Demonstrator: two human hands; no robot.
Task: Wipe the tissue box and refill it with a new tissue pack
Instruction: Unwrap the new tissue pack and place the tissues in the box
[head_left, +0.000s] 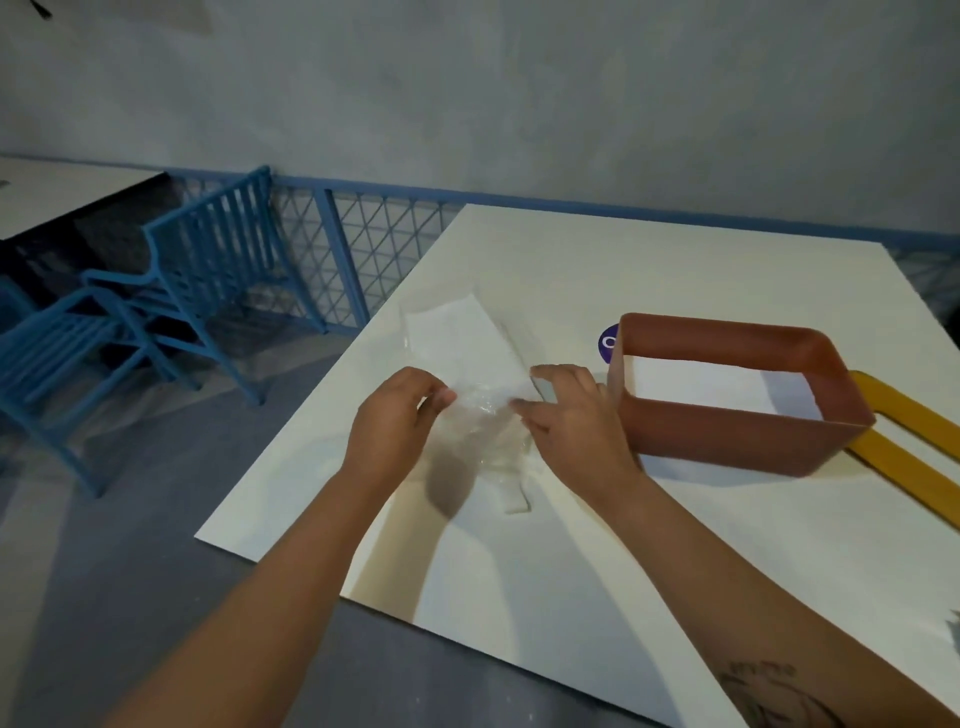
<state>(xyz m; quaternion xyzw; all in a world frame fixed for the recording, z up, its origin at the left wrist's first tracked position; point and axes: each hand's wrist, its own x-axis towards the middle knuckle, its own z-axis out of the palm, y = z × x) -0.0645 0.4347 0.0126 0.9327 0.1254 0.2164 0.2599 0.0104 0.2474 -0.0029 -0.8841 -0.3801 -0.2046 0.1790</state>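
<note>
Head view, left hand (395, 415), right hand (571, 423) pinching crinkly tissue pack (480, 415), rounded orange box (727, 439)

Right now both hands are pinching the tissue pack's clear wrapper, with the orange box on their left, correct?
Not the side. In the head view the orange box sits to the right of the hands, not the left. The left hand and right hand are indeed pinching the clear wrapper of the tissue pack.
</note>
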